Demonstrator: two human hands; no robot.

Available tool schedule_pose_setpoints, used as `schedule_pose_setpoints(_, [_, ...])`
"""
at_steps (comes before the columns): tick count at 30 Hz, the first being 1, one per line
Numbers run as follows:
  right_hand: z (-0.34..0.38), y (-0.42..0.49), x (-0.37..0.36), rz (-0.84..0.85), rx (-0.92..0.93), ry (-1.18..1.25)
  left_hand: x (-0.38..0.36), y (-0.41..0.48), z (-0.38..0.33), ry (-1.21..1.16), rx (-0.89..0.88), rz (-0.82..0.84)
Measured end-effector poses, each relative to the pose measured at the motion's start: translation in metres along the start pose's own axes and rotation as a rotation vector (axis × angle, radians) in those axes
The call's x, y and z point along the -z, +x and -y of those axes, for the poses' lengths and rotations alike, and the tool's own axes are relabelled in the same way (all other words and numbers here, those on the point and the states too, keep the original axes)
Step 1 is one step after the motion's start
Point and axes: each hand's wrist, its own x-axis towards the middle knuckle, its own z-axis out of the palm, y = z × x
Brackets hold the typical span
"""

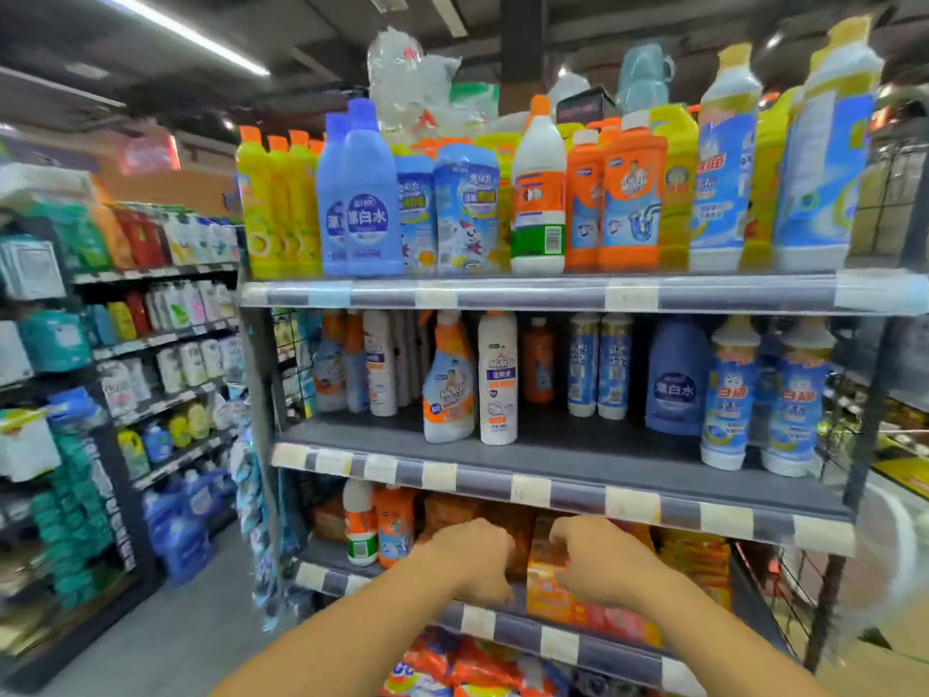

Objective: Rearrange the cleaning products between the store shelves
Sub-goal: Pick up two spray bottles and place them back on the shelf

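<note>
My left hand and my right hand reach into the third shelf, close together. Their fingers curl around an orange pack that stands among more orange packs; blur hides the exact grip. Left of my hands on that shelf stand a white bottle with a green label and an orange bottle. The top shelf is crowded with yellow, blue, white and orange cleaner bottles. On the middle shelf are a spray bottle, a white bottle and blue bottles.
A second shelving unit full of detergent and tissue packs lines the aisle on the left, across grey floor. Orange bags fill the lowest shelf under my arms. The rack's right post ends the unit.
</note>
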Motion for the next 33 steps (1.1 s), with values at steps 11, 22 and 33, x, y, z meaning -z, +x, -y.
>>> schedule_pose_setpoints(11, [0.062, 0.072, 0.050, -0.096, -0.087, 0.017, 0.064, 0.027, 0.111, 0.046, -0.006, -0.105])
schedule_pose_setpoints(22, [0.087, 0.156, 0.035, -0.390, -0.312, 0.330, 0.065, 0.104, 0.181, -0.261, -0.045, -0.537])
schedule_pose_setpoints(33, [0.073, 0.222, 0.019, -0.760, -0.455, 0.723, 0.049, 0.167, 0.183, -0.872, 0.283, -0.820])
